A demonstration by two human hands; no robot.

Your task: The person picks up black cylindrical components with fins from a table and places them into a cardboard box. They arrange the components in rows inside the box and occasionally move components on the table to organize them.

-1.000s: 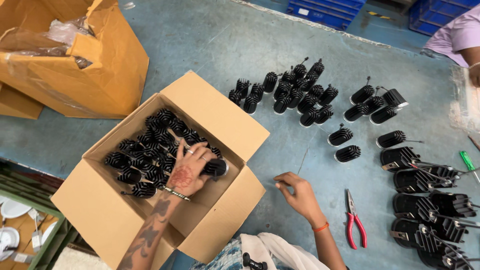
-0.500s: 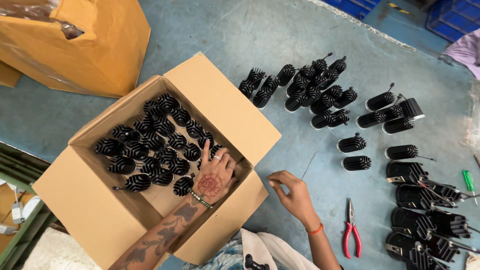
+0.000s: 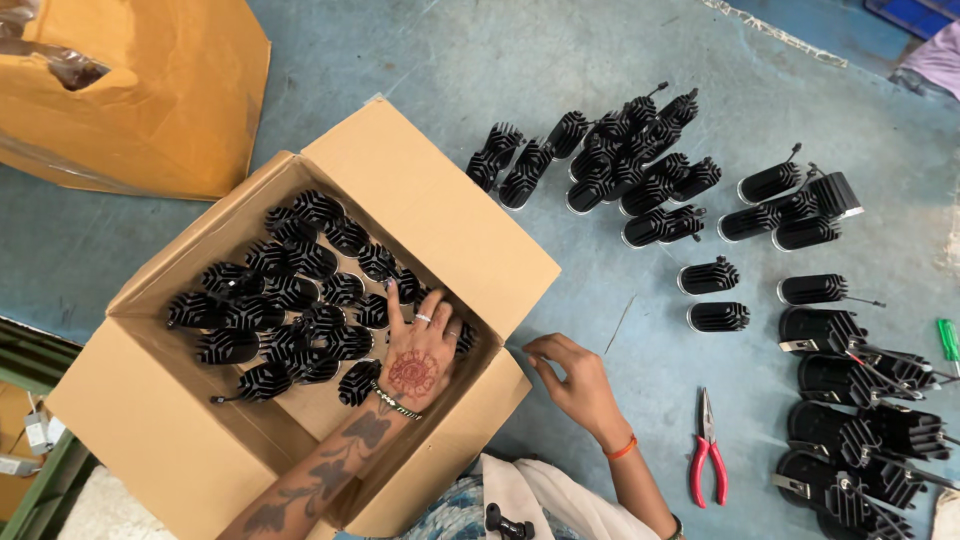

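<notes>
View from above of a person seated at a blue-grey floor (image 3: 330, 60), both bare arms reaching forward. The left hand (image 3: 418, 352), palm down and marked with a reddish-brown pattern on its back, lies inside an open cardboard box (image 3: 440, 215). Its fingers (image 3: 395, 305) are spread wide and rest flat on the black finned metal parts (image 3: 290, 300) that fill the box; they close on nothing. A ring shows on one finger and a beaded band circles the wrist. The forearm bears dark leaf-like markings.

The right hand (image 3: 575, 380) rests on the floor just beside the near right corner of the box. Its fingers are loosely curled with the tips together near the box edge; whether they pinch anything cannot be told. An orange band (image 3: 622, 449) sits at this wrist.

To the right of the box, well apart from both hands, more black finned parts stand in a cluster (image 3: 610, 165) on the floor, with two lying singly (image 3: 712, 295) below it. Larger black finned housings (image 3: 860, 420) with wires lie at the right edge. Red-handled pliers (image 3: 708, 455) lie near the right forearm. A green-handled screwdriver (image 3: 947, 340) lies at the far right. A second, closed brown box (image 3: 150, 90) stands at the upper left.
</notes>
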